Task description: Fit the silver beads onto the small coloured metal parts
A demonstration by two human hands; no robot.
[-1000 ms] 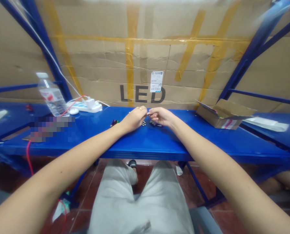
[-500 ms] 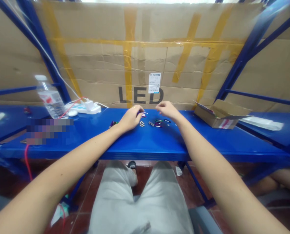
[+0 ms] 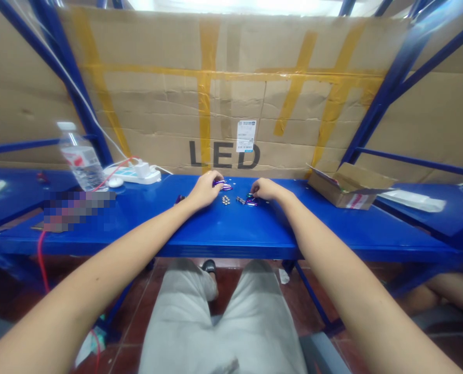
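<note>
My left hand (image 3: 207, 190) is closed, its fingertips around a small shiny purple oblong piece (image 3: 217, 183). Just right of those fingers, another purple piece (image 3: 226, 188) lies on the blue table (image 3: 223, 228). My right hand (image 3: 266, 189) points its fingers down, closed at a small green piece (image 3: 249, 196); whether it grips that piece is hard to see. Beneath its fingertips lie a purple piece (image 3: 250, 203) and small silvery parts (image 3: 240, 200). Between the hands sits a cluster of small round metal parts (image 3: 226, 200). Dark purple pieces (image 3: 179, 199) lie beside my left wrist.
An open cardboard box (image 3: 342, 200) stands at right. On the left are a water bottle (image 3: 82, 161), a white power strip (image 3: 138, 175) and a red cable (image 3: 42, 259). A large cardboard sheet (image 3: 157, 114) rises behind the table. Another person's leg (image 3: 453, 288) shows at lower right.
My right hand has come down onto the pieces, its fingers now among them. A purple piece now shows at my left fingertips. The view has tilted slightly upward.
</note>
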